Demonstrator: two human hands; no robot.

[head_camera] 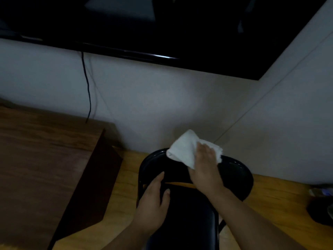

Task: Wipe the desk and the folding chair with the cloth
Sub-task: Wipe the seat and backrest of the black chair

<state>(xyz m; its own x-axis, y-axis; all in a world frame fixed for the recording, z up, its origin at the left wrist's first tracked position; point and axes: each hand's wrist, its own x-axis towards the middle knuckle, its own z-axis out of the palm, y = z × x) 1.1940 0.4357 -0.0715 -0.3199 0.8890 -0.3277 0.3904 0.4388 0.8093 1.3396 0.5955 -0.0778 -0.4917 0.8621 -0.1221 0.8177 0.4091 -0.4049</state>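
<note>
A black folding chair (236,170) stands in front of me with its seat below my arms. My right hand (204,165) presses a white cloth (182,148) onto the top edge of the chair's backrest, fingers spread flat over it. My left hand (155,197) holds the left side of the chair frame, thumb on the near side and fingers around the far side. The brown wooden desk (41,156) lies to the left of the chair, apart from both hands.
A white wall (162,98) rises right behind the chair, with a black cable (87,87) hanging down it to the desk. A dark screen (180,29) hangs on the wall above. A dark object (320,204) sits on the wooden floor at the right edge.
</note>
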